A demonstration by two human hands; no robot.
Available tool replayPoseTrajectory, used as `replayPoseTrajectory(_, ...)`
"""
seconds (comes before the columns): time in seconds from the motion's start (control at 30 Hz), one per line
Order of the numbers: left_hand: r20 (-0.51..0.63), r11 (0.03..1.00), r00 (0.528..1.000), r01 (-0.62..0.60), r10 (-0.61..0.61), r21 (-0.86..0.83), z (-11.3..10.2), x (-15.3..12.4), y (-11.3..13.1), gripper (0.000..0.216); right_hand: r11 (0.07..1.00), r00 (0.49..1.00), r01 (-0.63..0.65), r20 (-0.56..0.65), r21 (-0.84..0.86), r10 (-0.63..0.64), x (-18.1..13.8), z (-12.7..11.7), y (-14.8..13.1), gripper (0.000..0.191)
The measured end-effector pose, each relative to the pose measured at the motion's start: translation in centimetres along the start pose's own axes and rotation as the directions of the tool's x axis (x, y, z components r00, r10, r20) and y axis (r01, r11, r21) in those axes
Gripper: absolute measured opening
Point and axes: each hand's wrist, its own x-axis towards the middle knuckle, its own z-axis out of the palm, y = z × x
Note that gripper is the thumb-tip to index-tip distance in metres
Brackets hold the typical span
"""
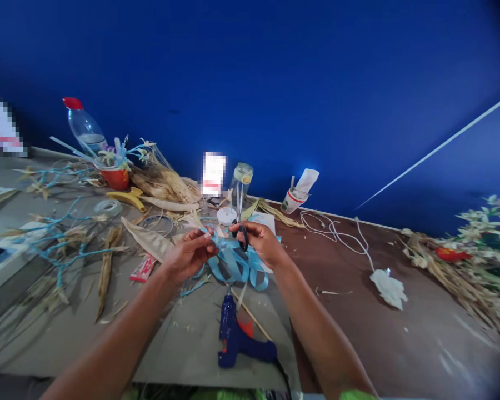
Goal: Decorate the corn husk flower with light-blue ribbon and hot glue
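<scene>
My left hand [188, 253] is closed in a pinch on a light blue ribbon [237, 265] at its bunched top end. The ribbon's loops hang down between both hands over the table. My right hand [261, 241] is closed around black-handled scissors [242, 230], with the blades pointing up just right of the pinched ribbon. A blue glue gun [237, 338] lies on the grey mat [183, 344] right below the hands.
Dried husks [162, 183], blue-wrapped twigs [62, 244], a tape roll [107, 208], an orange pot [115, 178] and a red-capped bottle [83, 125] crowd the left. A glass jar [240, 186], paper cup [294, 199], white cord [337, 228] and a dried flower bundle [462, 266] lie to the right.
</scene>
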Motion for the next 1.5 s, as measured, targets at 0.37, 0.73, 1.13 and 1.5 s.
replayPoseTrajectory(0.37,-0.23,0.966,0.95,-0.166,0.21,0.196,-0.4,0.8,0.5,0.024,0.978,0.947,0.194,-0.246,-0.073,-0.206,1.1,-3.2,0.8,0.02)
replayPoseTrajectory(0.73,-0.146,0.989,0.982,-0.104,0.119,0.109,-0.6,0.5,1.3,0.017,0.935,0.995,0.095,0.027,-0.342,-0.091,-1.4,-4.1,-3.2,0.024)
replayPoseTrajectory(1.13,-0.201,0.915,0.934,-0.215,0.294,0.34,-0.3,0.4,1.8,0.023,0.889,0.911,0.098,0.399,-0.447,0.1,-2.5,-4.9,-3.5,0.024)
replayPoseTrajectory(1.5,-0.177,0.88,0.925,-0.243,0.337,0.407,-0.7,0.2,2.2,0.022,0.906,0.824,0.048,0.53,-0.422,0.203,-1.3,-4.2,-1.0,0.027)
